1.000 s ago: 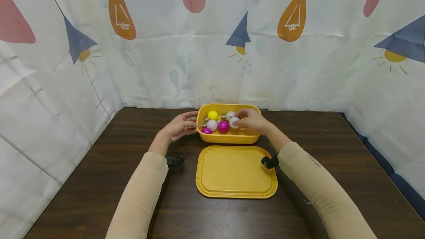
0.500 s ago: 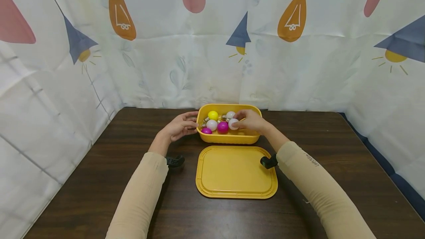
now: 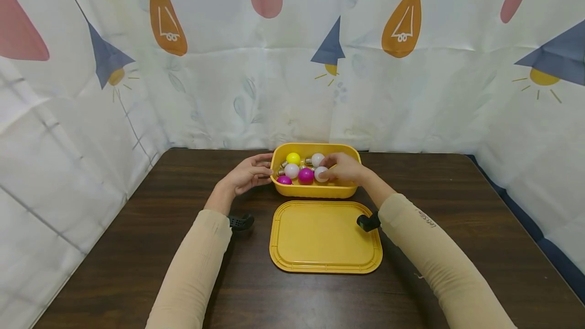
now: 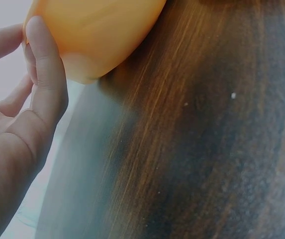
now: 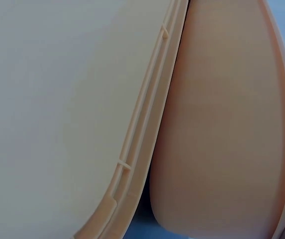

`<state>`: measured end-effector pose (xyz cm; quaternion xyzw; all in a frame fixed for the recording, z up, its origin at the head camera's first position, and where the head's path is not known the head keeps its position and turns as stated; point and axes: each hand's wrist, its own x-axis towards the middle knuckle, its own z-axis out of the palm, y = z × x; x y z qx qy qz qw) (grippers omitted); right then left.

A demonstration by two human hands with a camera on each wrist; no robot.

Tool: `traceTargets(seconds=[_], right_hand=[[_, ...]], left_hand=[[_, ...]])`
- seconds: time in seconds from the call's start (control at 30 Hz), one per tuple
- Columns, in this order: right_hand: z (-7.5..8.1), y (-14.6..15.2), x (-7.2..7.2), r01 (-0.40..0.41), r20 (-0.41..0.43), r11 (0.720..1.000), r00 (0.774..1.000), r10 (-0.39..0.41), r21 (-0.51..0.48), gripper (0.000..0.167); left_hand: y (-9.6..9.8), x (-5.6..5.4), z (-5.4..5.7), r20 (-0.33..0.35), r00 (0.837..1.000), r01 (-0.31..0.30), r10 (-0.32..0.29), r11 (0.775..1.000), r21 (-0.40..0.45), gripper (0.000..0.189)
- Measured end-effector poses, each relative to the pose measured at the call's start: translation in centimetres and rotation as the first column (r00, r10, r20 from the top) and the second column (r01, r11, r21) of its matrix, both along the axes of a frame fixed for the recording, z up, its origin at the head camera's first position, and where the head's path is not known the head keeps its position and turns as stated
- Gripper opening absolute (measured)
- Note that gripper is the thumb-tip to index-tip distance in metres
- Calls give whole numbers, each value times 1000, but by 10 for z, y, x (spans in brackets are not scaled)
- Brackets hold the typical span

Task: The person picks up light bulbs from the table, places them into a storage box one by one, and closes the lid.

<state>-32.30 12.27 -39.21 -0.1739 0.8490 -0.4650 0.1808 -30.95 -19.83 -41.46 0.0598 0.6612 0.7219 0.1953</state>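
A yellow plastic box (image 3: 315,192) stands toward the back of the table, with several small light bulbs inside. Its left rim is pinched between the thumb and fingers of my left hand (image 3: 249,174); the left wrist view shows the thumb (image 4: 45,64) against the outer wall. Over the right half of the box, my right hand (image 3: 344,167) holds a white bulb (image 3: 321,174) low inside. Beside that bulb lie a magenta bulb (image 3: 305,176) and another white bulb (image 3: 317,160). Farther left are a yellow bulb (image 3: 293,159), a white bulb (image 3: 291,171) and a second magenta bulb (image 3: 284,180).
A yellow lid (image 3: 325,237) lies flat on the dark wooden table (image 3: 137,248), just in front of the box. The right wrist view shows the lid's ribbed edge close to the box wall (image 5: 222,119). A printed curtain (image 3: 292,90) hangs behind the table.
My right hand has shifted slightly left and toward me, with the white bulb moving a little nearer the front wall. The adjacent magenta bulb has moved slightly. My left hand stays in place.
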Motion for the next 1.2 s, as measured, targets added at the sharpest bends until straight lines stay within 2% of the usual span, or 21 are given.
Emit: traceTargets(seconds=[0.5,0.83,1.2], right_hand=[[-1,-2,0,-6,-41,999,999,7,43,38],[2,-1,2,9,-134,995,991,5,100,35],[1,3,-1,0,-187,995,982,19,98,37]], left_hand=[[-1,-2,-3,5,1000,-7,7,1000,6,63],[-2,-2,-4,-9,1000,9,-9,1000,3,66],[-1,0,-2,-9,1000,16,-16,1000,5,65]])
